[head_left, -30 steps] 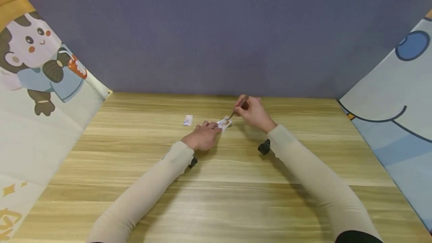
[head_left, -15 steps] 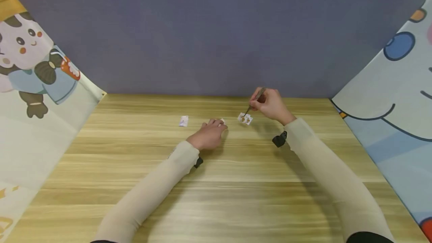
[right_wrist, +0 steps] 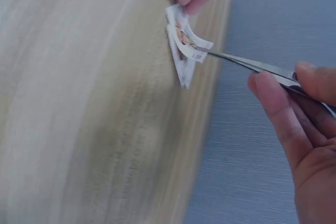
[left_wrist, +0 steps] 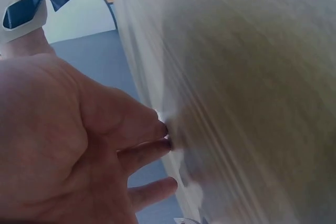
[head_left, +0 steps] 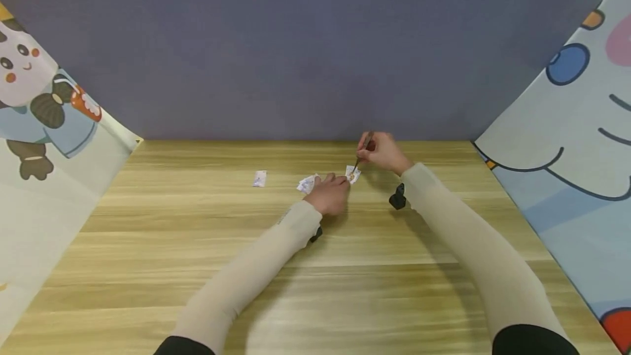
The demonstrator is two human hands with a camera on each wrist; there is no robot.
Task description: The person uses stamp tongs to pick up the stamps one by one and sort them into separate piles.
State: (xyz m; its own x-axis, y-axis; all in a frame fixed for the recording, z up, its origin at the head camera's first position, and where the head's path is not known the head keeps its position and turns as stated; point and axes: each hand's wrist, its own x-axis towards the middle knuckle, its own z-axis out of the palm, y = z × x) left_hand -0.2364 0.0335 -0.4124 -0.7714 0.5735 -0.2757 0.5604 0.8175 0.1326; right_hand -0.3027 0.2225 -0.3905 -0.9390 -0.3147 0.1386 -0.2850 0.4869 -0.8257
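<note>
- Right hand (head_left: 383,152): the fingers grasp a pair of tweezers (right_wrist: 270,70), with the thumb on one side and a finger on the other.
- Tweezers: they extend from the right fingers toward the left fingers, slanting down to the worktop (head_left: 315,295). The tips meet the printed slip (right_wrist: 201,57) near one of its ends.
- Printed slip: it is white with orange print and lies between the two sets of fingers. The end nearest the right fingers bends upward at the tweezers; the opposite end sits at the left fingertips.
- Second slip (right_wrist: 185,75): a white piece lies just under the printed slip, partly covered by it, between the fingers of both hands. Whether the two are joined cannot be told.
- Left hand (head_left: 332,195): the fingertips touch the end of the printed slip, low at the worktop. Whether they pinch it or only press it cannot be told.
- Loose slips (head_left: 306,184): small white pieces lie just to the left of the left fingers, overlapping one another and partly hidden by the hand.
- Separate slip (head_left: 259,178): it lies flat, farther to the left of the left fingers, apart from the loose slips.
- Grey-blue panel (head_left: 315,48): it stands beyond the fingers, along the far edge of the worktop.
</note>
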